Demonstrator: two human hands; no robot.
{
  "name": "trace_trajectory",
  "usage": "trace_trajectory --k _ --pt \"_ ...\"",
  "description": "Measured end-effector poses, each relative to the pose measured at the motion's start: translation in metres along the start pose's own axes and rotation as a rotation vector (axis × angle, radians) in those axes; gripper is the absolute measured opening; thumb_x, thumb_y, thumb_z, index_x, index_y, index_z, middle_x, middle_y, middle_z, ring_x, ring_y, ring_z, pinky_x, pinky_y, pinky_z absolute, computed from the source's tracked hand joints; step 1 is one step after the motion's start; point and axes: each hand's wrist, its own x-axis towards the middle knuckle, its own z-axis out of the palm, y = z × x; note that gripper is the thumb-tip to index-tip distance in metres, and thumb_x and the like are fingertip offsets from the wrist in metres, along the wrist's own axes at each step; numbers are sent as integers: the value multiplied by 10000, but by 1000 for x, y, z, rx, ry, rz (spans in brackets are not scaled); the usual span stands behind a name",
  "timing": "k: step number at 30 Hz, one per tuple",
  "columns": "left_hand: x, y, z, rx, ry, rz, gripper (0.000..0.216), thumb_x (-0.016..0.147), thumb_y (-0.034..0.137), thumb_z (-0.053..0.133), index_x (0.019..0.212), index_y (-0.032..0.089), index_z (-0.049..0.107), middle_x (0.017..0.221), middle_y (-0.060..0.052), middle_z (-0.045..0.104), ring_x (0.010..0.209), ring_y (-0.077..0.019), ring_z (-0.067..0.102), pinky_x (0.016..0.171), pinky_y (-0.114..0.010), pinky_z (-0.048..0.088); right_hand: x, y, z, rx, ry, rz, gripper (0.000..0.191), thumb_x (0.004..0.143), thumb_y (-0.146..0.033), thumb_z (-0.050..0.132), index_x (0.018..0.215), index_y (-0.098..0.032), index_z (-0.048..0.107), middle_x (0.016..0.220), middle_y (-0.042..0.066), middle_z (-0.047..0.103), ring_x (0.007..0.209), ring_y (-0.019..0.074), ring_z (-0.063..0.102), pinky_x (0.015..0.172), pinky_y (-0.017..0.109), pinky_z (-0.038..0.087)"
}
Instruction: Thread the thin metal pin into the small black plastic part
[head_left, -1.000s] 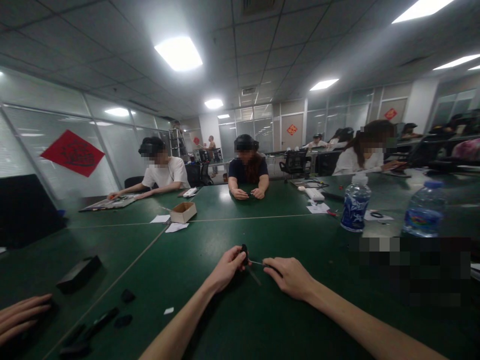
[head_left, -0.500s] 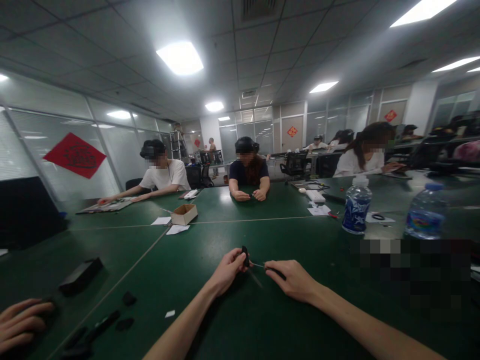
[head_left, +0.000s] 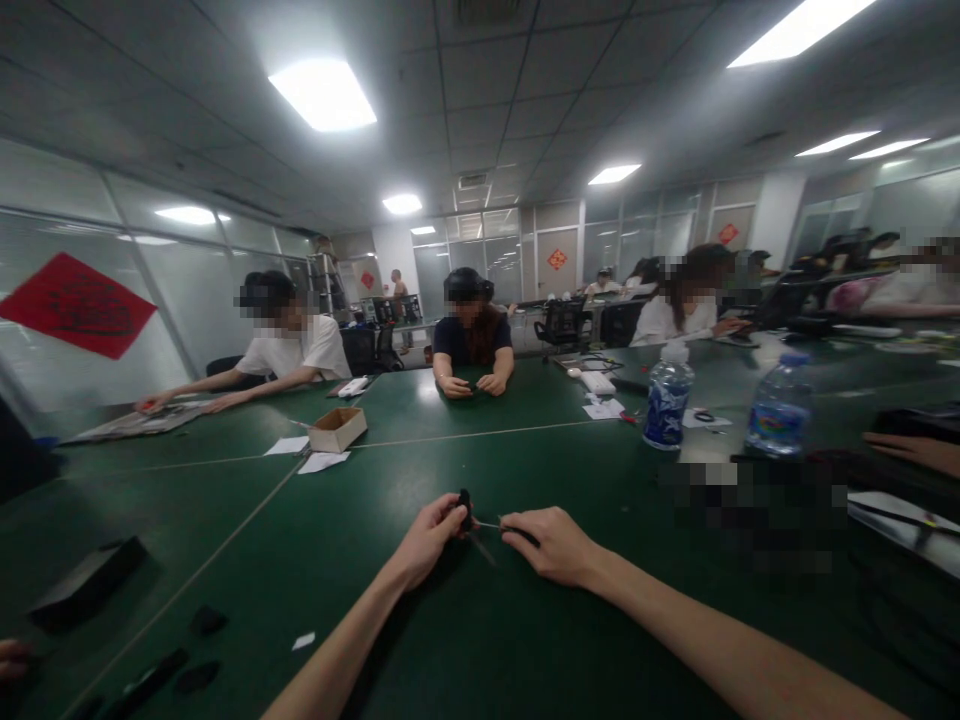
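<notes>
Both my hands meet over the green table (head_left: 480, 640), low in the middle of the view. My left hand (head_left: 426, 540) is closed, pinching a small black part (head_left: 465, 505) that stands upright between thumb and fingers. My right hand (head_left: 551, 545) is closed around a thin dark tool (head_left: 491, 525), whose fine metal tip points left and reaches the black part. The hands are about a hand's width apart. What the black part is, I cannot make out.
A small cardboard box (head_left: 337, 428) and paper slips lie mid-table. Two water bottles (head_left: 667, 405) stand at right. A black box (head_left: 86, 583) and small black pieces (head_left: 208, 621) lie at lower left. Other people sit along the far side. Another person's fingers (head_left: 11, 660) show at the left edge.
The view has swung right, so everything slid left in the frame. My hands keep the same grip on the black part and the tool.
</notes>
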Motion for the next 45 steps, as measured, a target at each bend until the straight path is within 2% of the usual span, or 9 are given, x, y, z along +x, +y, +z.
trace_trajectory --k 13,20,25,29,32,34,37,42,45 --pt "8 -7 -5 17 -10 -57 351 810 455 568 1004 163 587 874 -39 611 814 -178 548 719 -258 409 2 2 -2 -64 27 -35 286 928 -343 412 1057 -199 623 884 33 694 749 144 632 682 234 450" --pt "9 -7 -3 -131 80 -111 331 773 437 585 922 142 578 819 -37 606 748 -160 540 674 -249 395 2 1 -1 -67 51 109 296 933 -353 386 1063 -208 609 883 41 682 744 159 624 681 266 456" --pt "5 3 4 -24 53 -46 134 755 310 497 753 175 491 660 10 543 641 -144 478 635 -255 367 2 2 -1 76 153 155 307 925 -297 378 1163 -177 532 979 65 634 827 167 596 737 292 476" --pt "-3 11 11 194 15 37 174 772 333 491 685 186 458 591 35 459 597 -137 424 610 -253 344 -1 -1 1 139 76 55 530 856 -161 410 1379 -164 320 1062 94 586 865 175 581 785 324 492" --pt "-8 17 15 285 0 89 264 818 432 492 782 174 538 719 1 546 692 -159 483 678 -271 383 -3 -11 2 224 26 13 572 879 -187 405 1426 -172 236 1223 118 538 1063 198 546 946 371 436" --pt "-11 21 17 290 -16 131 311 838 462 472 866 171 579 835 -28 591 791 -181 520 746 -287 404 -4 -21 3 287 -15 -10 574 892 -248 435 1426 -171 241 1370 116 439 1223 215 445 1039 388 361" --pt "-14 25 16 264 -17 140 342 841 470 474 896 162 612 881 -46 615 846 -197 544 797 -301 415 -3 -37 1 344 -51 30 597 874 -295 495 1416 -172 276 1408 93 407 1272 212 397 1072 378 326" --pt "-15 22 10 173 -1 37 350 803 475 528 840 147 642 809 -36 625 779 -186 557 732 -286 420 -9 -56 -8 297 -126 132 660 843 -354 541 1424 -199 270 1356 100 468 1203 239 468 1025 399 372" --pt "-12 11 6 130 135 -2 375 767 503 560 787 134 628 655 4 557 639 -148 498 633 -261 381 -26 -50 -14 208 -161 220 595 867 -436 467 1394 -187 345 1306 112 515 1163 252 500 1025 436 362"
